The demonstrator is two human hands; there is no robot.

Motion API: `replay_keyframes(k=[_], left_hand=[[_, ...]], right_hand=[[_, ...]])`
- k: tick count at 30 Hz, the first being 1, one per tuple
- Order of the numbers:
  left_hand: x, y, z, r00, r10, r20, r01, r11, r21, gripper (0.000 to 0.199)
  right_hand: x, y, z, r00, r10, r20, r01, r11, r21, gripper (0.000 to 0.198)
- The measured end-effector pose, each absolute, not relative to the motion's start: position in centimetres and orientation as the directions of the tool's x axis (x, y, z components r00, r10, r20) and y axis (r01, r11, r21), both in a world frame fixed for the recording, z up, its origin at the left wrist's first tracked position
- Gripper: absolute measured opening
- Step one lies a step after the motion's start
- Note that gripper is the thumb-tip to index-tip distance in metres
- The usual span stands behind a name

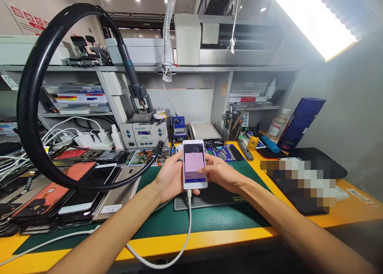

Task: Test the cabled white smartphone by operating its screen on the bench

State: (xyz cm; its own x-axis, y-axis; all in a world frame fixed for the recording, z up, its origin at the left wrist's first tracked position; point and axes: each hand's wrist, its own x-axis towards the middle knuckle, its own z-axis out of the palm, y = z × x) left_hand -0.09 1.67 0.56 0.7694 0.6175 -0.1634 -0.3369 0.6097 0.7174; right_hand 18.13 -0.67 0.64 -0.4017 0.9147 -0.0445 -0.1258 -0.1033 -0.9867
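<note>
A white smartphone (194, 182) is held upright, facing me, above the green mat. Its lit screen shows a pale pink box over a darker page; the text is too small to read. My left hand (169, 177) is closed round the phone's left side, with fingertips showing below its lower edge. My right hand (222, 172) grips the right side, its thumb lying on the lower right of the screen and its other fingers mostly hidden behind. A white charging cable (189, 218) is plugged into the phone's bottom and loops down past the table edge.
A perforated grey pad (194, 204) lies on the green mat (167, 226) under my hands. Several phones (86, 194) are stacked at left, below a thick black hose (22, 90) from the soldering station (143, 134). A yellow bottle (253, 141) and a black tray-like pad (287, 190) are at right.
</note>
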Motion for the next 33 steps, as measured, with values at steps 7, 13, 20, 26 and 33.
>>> replay_keyframes(k=[7, 13, 20, 26, 33], left_hand=[[-0.1, 1.5, 0.7, 0.768, 0.619, -0.164, -0.336, 0.608, 0.720, 0.062], [-0.1, 1.6, 0.6, 0.757, 0.626, -0.188, -0.334, 0.617, 0.713, 0.063], [-0.1, 1.6, 0.8, 0.763, 0.622, -0.178, -0.330, 0.611, 0.720, 0.063], [-0.2, 1.7, 0.7, 0.787, 0.595, -0.162, -0.331, 0.630, 0.703, 0.067], [-0.1, 1.5, 0.8, 0.782, 0.601, -0.166, -0.323, 0.618, 0.717, 0.063]], right_hand=[[18.1, -0.6, 0.5, -0.375, 0.924, -0.073, -0.136, -0.132, -0.982, 0.037], [18.1, -0.4, 0.2, -0.371, 0.924, -0.089, -0.147, -0.153, -0.977, 0.031], [17.8, -0.5, 0.7, -0.339, 0.931, -0.136, -0.184, -0.207, -0.961, 0.029], [18.4, 0.2, 0.9, -0.441, 0.878, -0.186, -0.336, -0.353, -0.873, 0.044], [18.8, 0.5, 0.8, -0.475, 0.851, -0.225, -0.326, -0.407, -0.853, 0.040]])
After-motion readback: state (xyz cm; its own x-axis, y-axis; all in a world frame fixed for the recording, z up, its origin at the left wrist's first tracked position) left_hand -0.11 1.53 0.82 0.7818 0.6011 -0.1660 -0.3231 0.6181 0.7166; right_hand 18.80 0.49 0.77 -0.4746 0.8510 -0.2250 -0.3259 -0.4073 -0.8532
